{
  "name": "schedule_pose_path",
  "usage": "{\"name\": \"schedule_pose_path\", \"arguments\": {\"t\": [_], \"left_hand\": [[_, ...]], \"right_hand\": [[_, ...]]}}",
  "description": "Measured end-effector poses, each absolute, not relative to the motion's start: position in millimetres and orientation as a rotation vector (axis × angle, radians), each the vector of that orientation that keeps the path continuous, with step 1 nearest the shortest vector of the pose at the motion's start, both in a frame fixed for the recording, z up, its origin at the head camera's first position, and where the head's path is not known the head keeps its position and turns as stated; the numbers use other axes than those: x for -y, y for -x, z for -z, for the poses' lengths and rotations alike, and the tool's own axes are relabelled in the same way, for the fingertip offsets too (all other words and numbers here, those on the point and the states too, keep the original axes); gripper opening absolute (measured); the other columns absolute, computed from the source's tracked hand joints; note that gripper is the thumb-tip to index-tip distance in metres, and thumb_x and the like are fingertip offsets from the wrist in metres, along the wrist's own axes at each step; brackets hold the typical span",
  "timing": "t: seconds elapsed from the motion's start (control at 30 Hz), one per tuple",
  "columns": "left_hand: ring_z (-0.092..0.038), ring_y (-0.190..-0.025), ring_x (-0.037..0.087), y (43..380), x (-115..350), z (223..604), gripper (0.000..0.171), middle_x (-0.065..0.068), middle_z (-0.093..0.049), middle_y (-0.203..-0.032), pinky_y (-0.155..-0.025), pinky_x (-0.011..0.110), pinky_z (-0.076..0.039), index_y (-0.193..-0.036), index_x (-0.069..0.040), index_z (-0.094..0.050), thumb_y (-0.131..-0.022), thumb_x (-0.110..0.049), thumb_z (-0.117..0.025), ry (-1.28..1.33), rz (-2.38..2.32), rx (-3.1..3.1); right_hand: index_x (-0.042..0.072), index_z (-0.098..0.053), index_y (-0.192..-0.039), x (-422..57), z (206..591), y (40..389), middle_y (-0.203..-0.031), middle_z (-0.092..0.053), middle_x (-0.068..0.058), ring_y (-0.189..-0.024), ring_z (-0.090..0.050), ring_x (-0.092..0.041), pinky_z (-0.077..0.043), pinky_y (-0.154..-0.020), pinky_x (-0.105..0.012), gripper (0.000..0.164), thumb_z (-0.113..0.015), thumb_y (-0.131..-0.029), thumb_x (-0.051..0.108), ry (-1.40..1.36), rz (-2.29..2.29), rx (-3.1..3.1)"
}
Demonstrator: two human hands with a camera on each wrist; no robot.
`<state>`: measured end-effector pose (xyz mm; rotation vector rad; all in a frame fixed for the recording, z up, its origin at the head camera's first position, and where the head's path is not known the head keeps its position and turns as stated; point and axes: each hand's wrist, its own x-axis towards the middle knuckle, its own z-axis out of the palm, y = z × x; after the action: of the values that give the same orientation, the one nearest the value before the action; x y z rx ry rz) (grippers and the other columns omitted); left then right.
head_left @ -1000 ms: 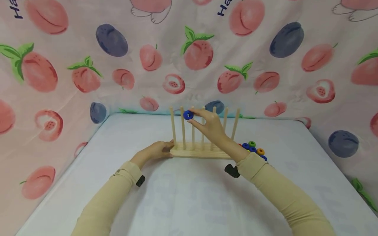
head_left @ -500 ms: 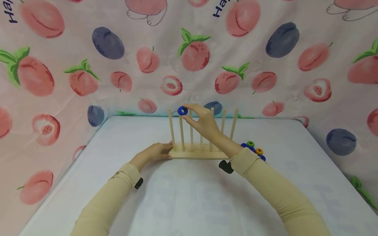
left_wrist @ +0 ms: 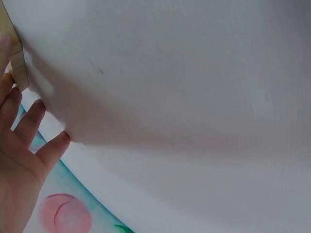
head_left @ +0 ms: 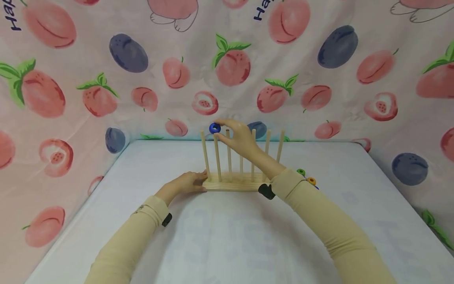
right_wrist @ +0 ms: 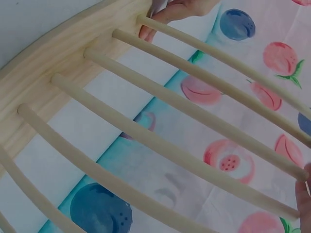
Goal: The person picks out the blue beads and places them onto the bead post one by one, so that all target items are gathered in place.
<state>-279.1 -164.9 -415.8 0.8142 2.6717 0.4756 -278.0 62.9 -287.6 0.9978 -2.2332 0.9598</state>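
A wooden rack (head_left: pixel 230 187) with a row of several bare upright pegs stands on the white-covered table in the head view. My left hand (head_left: pixel 188 182) grips the left end of its base, thumb at the front and fingers behind; in the left wrist view the other fingers (left_wrist: pixel 33 119) spread past the base's corner (left_wrist: pixel 18 68). Between thumb and forefinger my right hand (head_left: pixel 241 137) pinches a blue ring (head_left: pixel 211 130), its hole facing me. The ring is right at the top of the second peg from the left. In the right wrist view only slivers of fingers show, and the ring is hidden.
Right of the rack lie loose rings, a green ring (head_left: pixel 298 171) and an orange ring (head_left: pixel 309 181) among them, partly hidden by the right sleeve (head_left: pixel 312 209). A fruit-print cloth (head_left: pixel 156 47) hangs behind the table. A black wrist camera (head_left: pixel 267 191) sits under the right wrist.
The right hand has carried the blue ring left and up, from near the third peg to the top of the second. The left hand keeps its hold on the base.
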Motion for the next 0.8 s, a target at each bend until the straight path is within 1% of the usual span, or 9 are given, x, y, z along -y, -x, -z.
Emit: {"name": "schedule_pose_path", "arguments": {"t": [0.07, 0.13, 0.3, 0.57, 0.7, 0.8], "left_hand": [[-0.034, -0.135, 0.04, 280.1, 164.5, 415.7, 0.059, 0.016, -0.032, -0.149, -0.113, 0.051, -0.03, -0.138, 0.0, -0.044, -0.09, -0.031, -0.063, -0.817, -0.475, -2.671], [-0.035, -0.135, 0.04, 281.1, 163.9, 416.0, 0.059, 0.017, -0.033, -0.148, -0.112, 0.051, -0.03, -0.137, 0.001, -0.045, -0.09, -0.031, -0.063, -0.823, -0.475, -2.671], [-0.035, -0.135, 0.04, 282.4, 163.1, 416.7, 0.059, 0.016, -0.033, -0.148, -0.112, 0.051, -0.03, -0.137, -0.001, -0.045, -0.09, -0.031, -0.063, -0.809, -0.476, -2.668], [-0.035, -0.135, 0.04, 282.3, 164.8, 416.5, 0.059, 0.016, -0.034, -0.147, -0.113, 0.051, -0.03, -0.137, -0.001, -0.045, -0.089, -0.031, -0.064, -0.81, -0.478, -2.678], [-0.037, -0.134, 0.04, 282.5, 165.2, 417.6, 0.059, 0.017, -0.036, -0.146, -0.112, 0.051, -0.031, -0.136, -0.001, -0.046, -0.089, -0.031, -0.065, -0.816, -0.478, -2.684], [-0.037, -0.134, 0.04, 282.5, 165.5, 418.3, 0.059, 0.016, -0.036, -0.146, -0.112, 0.051, -0.031, -0.136, -0.001, -0.047, -0.089, -0.031, -0.065, -0.805, -0.487, -2.688]], "right_hand": [[-0.004, -0.062, -0.117, -63.6, 285.3, 279.2, -0.11, -0.068, -0.017, -0.103, -0.063, -0.027, -0.054, -0.085, -0.037, 0.037, -0.07, -0.085, 0.012, -1.004, -0.972, 2.261], [-0.005, -0.063, -0.117, -64.4, 283.9, 280.3, -0.109, -0.068, -0.018, -0.102, -0.063, -0.027, -0.054, -0.084, -0.038, 0.037, -0.07, -0.085, 0.011, -1.013, -0.994, 2.282], [-0.006, -0.062, -0.117, -65.3, 281.8, 283.0, -0.11, -0.068, -0.019, -0.102, -0.064, -0.029, -0.054, -0.088, -0.039, 0.036, -0.07, -0.085, 0.011, -1.009, -1.042, 2.311], [-0.006, -0.062, -0.116, -62.6, 279.2, 286.5, -0.11, -0.068, -0.019, -0.099, -0.066, -0.027, -0.053, -0.092, -0.035, 0.036, -0.069, -0.086, 0.011, -1.003, -1.131, 2.354], [-0.007, -0.061, -0.117, -61.6, 280.2, 287.8, -0.11, -0.068, -0.019, -0.099, -0.066, -0.027, -0.054, -0.092, -0.036, 0.035, -0.068, -0.086, 0.01, -1.001, -1.151, 2.366], [-0.007, -0.061, -0.117, -60.7, 279.5, 288.2, -0.111, -0.068, -0.019, -0.099, -0.066, -0.027, -0.053, -0.092, -0.034, 0.035, -0.067, -0.087, 0.011, -0.999, -1.138, 2.376]]}}
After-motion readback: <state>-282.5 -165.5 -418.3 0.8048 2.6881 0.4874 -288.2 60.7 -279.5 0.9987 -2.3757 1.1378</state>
